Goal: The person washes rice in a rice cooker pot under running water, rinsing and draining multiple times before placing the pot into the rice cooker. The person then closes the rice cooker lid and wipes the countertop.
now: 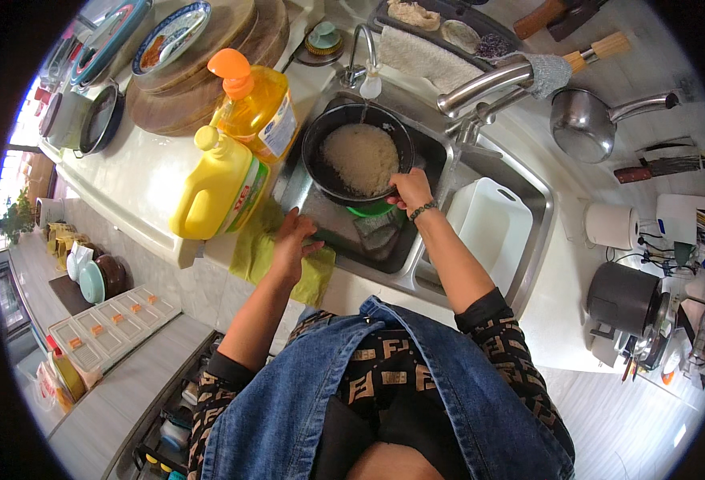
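My right hand (411, 191) pinches the near right rim of a dark round pot (313, 165), the thumb over its edge. Pale grains that look like rice (361, 157) lie inside the pot. A thin stream of water falls into it from the slim curved tap (362, 37) with a white nozzle (371, 86). The pot sits in the left basin of a steel double sink (322, 225), over a green item (371, 209) that it partly hides. My left hand (295, 240) holds nothing, fingers apart, above a yellow-green cloth (313, 273) at the sink's front edge.
Left of the basin stand a yellow detergent jug (214, 186) and an orange pump bottle (259, 105). A grey scouring pad (376, 233) lies in the basin. A white plastic tub (489, 225) occupies the right basin. A thick steel faucet (490, 87) reaches over the sink's back right.
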Motion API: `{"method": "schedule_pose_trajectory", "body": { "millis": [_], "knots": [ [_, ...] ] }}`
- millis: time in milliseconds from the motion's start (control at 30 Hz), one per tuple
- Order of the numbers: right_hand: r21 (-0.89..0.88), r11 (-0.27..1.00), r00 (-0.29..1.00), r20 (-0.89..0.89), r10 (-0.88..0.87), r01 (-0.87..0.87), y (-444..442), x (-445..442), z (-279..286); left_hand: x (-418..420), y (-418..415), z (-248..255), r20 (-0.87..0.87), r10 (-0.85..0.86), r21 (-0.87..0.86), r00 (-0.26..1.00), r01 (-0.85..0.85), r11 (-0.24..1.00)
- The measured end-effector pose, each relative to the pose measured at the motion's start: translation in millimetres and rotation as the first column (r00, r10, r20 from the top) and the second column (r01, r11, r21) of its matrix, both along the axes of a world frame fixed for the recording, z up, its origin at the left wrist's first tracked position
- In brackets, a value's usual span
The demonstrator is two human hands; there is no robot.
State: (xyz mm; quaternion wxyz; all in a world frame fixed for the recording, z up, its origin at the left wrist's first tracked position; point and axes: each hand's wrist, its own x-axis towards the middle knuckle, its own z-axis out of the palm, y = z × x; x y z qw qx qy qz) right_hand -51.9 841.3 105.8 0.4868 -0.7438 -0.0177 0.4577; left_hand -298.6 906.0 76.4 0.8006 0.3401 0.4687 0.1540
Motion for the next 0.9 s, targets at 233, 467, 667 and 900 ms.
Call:
{"method": "schedule_pose_trajectory", "body": {
  "millis": [233, 467, 667, 900],
  "knots": [
    [0.084, 0.996, 0.998, 0.059, -0.029, 0.024, -29.7, 15.7, -17.8, -8.3, -5.1, 10.3, -0.036, 0.037, 0.066, 0.999, -0.035, 0.997],
    [0.119, 0.988, 0.996, -0.011, -0.093, 0.094, 2.3, 13.0, -29.2, -2.4, -2.4, 10.8, -0.025, 0.013, 0.095, 1.0, -0.011, 0.995],
    [0.071, 0.997, 0.986, -0.166, 0.003, 0.009, -14.6, 8.8, -18.7, -5.5, -2.1, 12.7, -0.004, 0.003, 0.061, 1.0, -0.003, 0.998],
    [0.067, 0.998, 0.983, -0.184, -0.01, 0.022, -2.4, 26.2, -28.6, 0.1, -2.6, 17.2, 0.012, 0.006, 0.027, 1.0, -0.006, 1.0]
  ]
}}
